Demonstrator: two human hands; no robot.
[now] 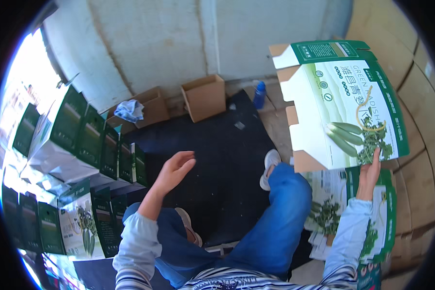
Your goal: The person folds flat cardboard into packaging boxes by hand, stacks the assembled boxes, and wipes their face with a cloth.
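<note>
Carton [340, 108], one, flattened, head view: green and white print, slotted tabs along its left side, raised at the person's right above a stack of similar printed sheets [329, 188].

Right grip [369, 175]: pinching the carton's lower edge, thumb on the printed face; I cannot see the fingers behind it.

Left grip [175, 173]: bare of any load, thumb apart from the fingers, over the black mat [212, 179], well apart from the carton.

Handling, as I judge it: light for its breadth, stiff across the panels, limp at the creases, somewhat slick on the print. Tabs probably bend or tear first, so I rate them poor holds. Best holds, to my mind: the plain lower edge, where the thumb sits, and the solid white panel inboard of the slots. Held at one edge only, it likely swings or sags.

Also listed: made-up green and white boxes [79, 130], at the left.
</note>
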